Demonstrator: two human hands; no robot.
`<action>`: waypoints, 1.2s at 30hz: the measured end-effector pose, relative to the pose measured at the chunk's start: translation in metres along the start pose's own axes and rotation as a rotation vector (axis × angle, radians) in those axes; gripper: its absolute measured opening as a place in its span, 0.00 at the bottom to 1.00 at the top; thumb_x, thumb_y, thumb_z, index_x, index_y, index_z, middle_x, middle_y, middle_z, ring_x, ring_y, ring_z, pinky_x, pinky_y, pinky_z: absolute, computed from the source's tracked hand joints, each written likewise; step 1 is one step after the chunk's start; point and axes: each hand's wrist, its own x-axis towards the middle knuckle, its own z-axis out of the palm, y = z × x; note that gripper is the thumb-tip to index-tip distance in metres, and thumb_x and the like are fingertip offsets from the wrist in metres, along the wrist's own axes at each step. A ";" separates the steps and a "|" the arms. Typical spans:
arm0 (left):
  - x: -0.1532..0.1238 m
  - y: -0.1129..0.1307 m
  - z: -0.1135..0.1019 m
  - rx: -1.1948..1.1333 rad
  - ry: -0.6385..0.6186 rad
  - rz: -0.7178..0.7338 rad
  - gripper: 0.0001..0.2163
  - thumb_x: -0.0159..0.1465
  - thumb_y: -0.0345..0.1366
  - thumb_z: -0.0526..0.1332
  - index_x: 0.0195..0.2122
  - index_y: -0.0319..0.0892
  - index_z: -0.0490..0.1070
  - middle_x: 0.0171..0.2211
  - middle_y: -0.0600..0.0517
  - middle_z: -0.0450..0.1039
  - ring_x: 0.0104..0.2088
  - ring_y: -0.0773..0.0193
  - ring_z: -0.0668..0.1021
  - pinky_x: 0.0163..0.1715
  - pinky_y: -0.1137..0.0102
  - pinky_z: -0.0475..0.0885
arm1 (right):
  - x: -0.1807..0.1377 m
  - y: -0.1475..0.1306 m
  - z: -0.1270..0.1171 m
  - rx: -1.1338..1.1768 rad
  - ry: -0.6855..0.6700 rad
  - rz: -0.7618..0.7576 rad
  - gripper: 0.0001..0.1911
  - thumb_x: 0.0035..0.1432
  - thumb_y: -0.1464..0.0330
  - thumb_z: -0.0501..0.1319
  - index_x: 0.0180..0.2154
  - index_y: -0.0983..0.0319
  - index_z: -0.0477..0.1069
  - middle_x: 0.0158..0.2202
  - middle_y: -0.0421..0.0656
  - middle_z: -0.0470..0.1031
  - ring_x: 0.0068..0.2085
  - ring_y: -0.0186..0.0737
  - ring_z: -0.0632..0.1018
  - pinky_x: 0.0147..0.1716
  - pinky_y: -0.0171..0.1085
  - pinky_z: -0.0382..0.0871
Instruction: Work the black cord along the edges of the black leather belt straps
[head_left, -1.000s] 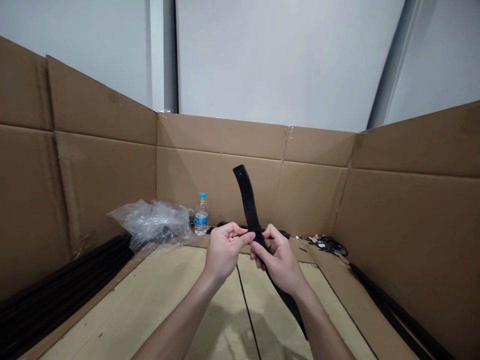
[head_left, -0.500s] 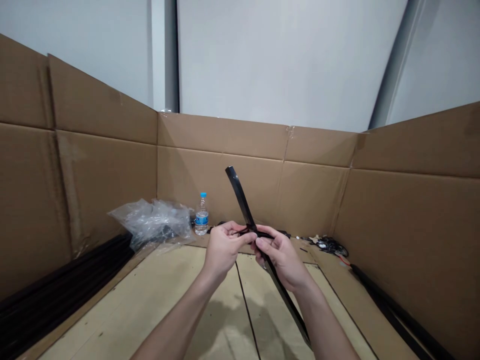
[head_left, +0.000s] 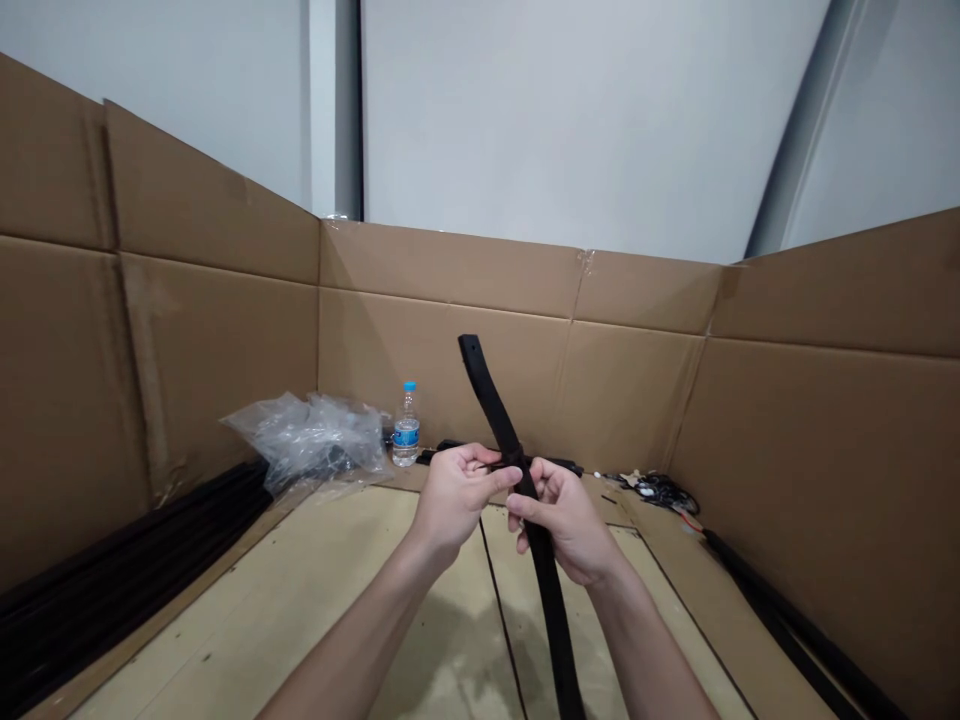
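A long, slightly bent black strip rises from the bottom edge between my forearms. Its upper end shows a small hole and leans left. My right hand pinches it below the middle, thumb across its face. A thin dark cord crosses the strip just above. Beside that crossing my left hand is closed, thumb and forefinger pinching the cord against the strip's left edge. Fingers hide part of the cord. Below the hands runs a thin dark line; whether it is hanging cord or a board seam I cannot tell.
Cardboard walls enclose the pale board. A clear plastic bag lies on dark lengths at left, beside a water bottle. Tangled black wires and a black tube lie at right.
The strip has turned about its length, so its flat, matte face and end hole now show. Its lower part has swung left, away from my right forearm. Both hands keep their pinch.
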 end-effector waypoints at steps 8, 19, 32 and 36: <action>0.000 -0.002 0.001 -0.040 -0.040 -0.031 0.19 0.40 0.39 0.75 0.24 0.38 0.65 0.11 0.61 0.63 0.12 0.72 0.68 0.14 0.77 0.61 | -0.003 -0.002 0.000 -0.088 0.043 -0.004 0.26 0.43 0.62 0.73 0.29 0.59 0.54 0.19 0.37 0.75 0.16 0.28 0.70 0.13 0.24 0.59; -0.001 -0.002 0.000 -0.022 0.006 -0.014 0.18 0.42 0.39 0.73 0.23 0.38 0.64 0.12 0.60 0.64 0.13 0.72 0.68 0.14 0.77 0.59 | -0.003 -0.003 0.005 -0.175 0.098 -0.083 0.26 0.45 0.59 0.71 0.29 0.58 0.53 0.20 0.37 0.75 0.16 0.29 0.69 0.16 0.28 0.58; 0.000 0.003 -0.002 0.062 0.042 0.066 0.15 0.44 0.35 0.72 0.24 0.38 0.65 0.16 0.54 0.74 0.18 0.65 0.77 0.20 0.72 0.72 | 0.000 -0.005 -0.002 0.073 0.003 -0.058 0.18 0.48 0.57 0.69 0.30 0.60 0.64 0.27 0.39 0.75 0.26 0.33 0.73 0.27 0.33 0.65; -0.003 0.008 0.000 0.063 0.031 0.048 0.17 0.39 0.27 0.73 0.26 0.38 0.66 0.18 0.55 0.75 0.17 0.66 0.77 0.20 0.73 0.74 | 0.003 0.000 -0.005 0.063 0.029 -0.117 0.18 0.48 0.59 0.69 0.38 0.60 0.71 0.25 0.38 0.73 0.25 0.32 0.72 0.27 0.32 0.66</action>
